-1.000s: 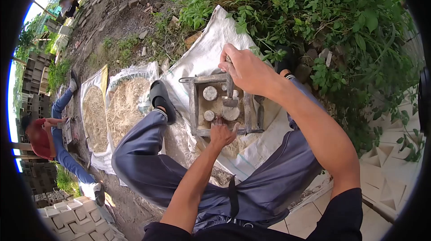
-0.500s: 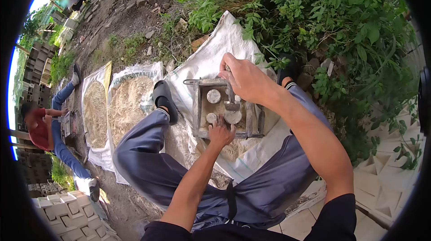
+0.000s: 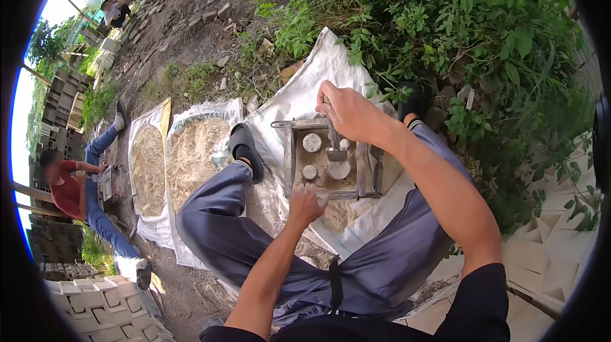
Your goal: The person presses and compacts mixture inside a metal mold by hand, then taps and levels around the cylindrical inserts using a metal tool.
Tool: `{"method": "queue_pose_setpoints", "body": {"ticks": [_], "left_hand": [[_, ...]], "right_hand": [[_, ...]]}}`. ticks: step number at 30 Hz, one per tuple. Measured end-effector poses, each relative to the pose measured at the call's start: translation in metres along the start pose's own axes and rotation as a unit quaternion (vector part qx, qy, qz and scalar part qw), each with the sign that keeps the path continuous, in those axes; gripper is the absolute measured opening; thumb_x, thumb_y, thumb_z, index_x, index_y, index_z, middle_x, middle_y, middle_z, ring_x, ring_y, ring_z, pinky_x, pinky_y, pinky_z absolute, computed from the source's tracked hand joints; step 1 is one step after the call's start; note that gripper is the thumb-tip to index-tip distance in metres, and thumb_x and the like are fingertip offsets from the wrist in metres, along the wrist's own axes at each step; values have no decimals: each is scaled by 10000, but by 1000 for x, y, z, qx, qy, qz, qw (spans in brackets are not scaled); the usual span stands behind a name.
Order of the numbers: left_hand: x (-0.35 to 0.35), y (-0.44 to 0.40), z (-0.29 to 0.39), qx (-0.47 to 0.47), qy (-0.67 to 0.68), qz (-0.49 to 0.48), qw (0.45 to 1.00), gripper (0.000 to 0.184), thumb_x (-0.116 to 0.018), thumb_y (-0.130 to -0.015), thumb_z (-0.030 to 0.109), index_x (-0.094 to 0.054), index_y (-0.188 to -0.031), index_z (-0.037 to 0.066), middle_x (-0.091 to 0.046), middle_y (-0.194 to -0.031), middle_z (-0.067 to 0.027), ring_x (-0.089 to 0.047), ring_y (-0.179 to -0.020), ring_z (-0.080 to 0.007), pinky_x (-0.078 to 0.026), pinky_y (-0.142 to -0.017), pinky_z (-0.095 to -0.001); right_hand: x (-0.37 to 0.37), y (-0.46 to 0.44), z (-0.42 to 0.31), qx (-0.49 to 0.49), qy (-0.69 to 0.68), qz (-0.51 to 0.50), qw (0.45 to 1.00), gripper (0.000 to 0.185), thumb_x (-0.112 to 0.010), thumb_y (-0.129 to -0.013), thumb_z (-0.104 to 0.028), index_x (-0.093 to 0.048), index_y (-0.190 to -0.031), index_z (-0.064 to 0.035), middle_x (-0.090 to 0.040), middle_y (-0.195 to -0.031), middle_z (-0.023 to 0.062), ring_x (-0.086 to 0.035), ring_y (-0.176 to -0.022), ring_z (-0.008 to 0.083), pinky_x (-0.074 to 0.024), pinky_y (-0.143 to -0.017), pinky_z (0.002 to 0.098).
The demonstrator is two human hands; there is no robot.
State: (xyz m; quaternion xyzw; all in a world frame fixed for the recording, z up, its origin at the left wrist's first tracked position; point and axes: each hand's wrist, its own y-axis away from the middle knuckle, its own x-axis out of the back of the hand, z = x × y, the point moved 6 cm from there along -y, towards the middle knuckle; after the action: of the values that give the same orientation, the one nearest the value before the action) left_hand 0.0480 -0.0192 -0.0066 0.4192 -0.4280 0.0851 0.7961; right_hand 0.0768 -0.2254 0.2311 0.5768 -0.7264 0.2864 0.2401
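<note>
A dark square frame [image 3: 289,160] lies on a white sack [image 3: 331,55] between my legs, with several round pale discs, such as the upper left disc [image 3: 312,143], in its sandy inside. My right hand [image 3: 347,114] is wrapped round the handle of a small tool [image 3: 336,153], whose flat metal end is over the large lower disc [image 3: 339,170]. At the frame's near edge is my left hand [image 3: 307,204], below the small disc [image 3: 309,172]. Its fingers are apart and it holds nothing.
Two open sacks of pale powder [image 3: 198,151] stand to the left. Farther left a person in a red shirt [image 3: 65,192] sits by another frame. Another person [image 3: 116,14] is in the distance. Green plants [image 3: 484,55] grow at the upper right; patterned blocks [image 3: 105,310] sit lower left.
My left hand has moved back from inside the frame to its near edge. My right hand still holds the tool over the large disc. The whole view has shifted slightly.
</note>
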Motion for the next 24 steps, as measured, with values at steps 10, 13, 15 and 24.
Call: {"method": "queue_pose_setpoints", "body": {"ticks": [10, 13, 15, 24], "left_hand": [[-14, -34, -16, -80, -267, 78, 957, 789, -543, -750, 679, -669, -1078, -28, -575, -1230, -248, -428, -1290, -326, 28, -1144, -530], [-14, -36, -20, -48, -234, -31, 971, 804, -545, -731, 694, -676, -1068, -24, -573, -1251, -218, -402, -1308, -331, 52, -1136, -561], [-4, -30, -23, -65, -239, -9, 969, 837, -551, -729, 692, -626, -1145, -30, -520, -1302, -234, -373, -1330, -332, 38, -1131, -580], [8, -40, -27, -142, -484, 6, 863, 1067, -467, -707, 799, -387, -1391, -16, -288, -1511, -137, -128, -1439, -289, 54, -1154, -536]], "right_hand": [[1, 6, -8, 9, -18, -9, 1000, 109, -509, -871, -33, -457, -955, 12, -615, -747, 254, -603, -774, 437, -442, -697, 489], [-3, 6, -3, 11, -10, -23, 1000, 127, -522, -839, -6, -449, -940, 16, -623, -764, 219, -613, -789, 412, -466, -696, 466], [2, 3, -4, 29, -40, 5, 999, 102, -499, -850, -7, -458, -943, 8, -621, -760, 207, -605, -781, 421, -453, -686, 468], [1, 3, -12, 14, -10, -20, 1000, 146, -524, -824, 10, -438, -942, 16, -627, -788, 215, -615, -806, 406, -467, -703, 466]]}}
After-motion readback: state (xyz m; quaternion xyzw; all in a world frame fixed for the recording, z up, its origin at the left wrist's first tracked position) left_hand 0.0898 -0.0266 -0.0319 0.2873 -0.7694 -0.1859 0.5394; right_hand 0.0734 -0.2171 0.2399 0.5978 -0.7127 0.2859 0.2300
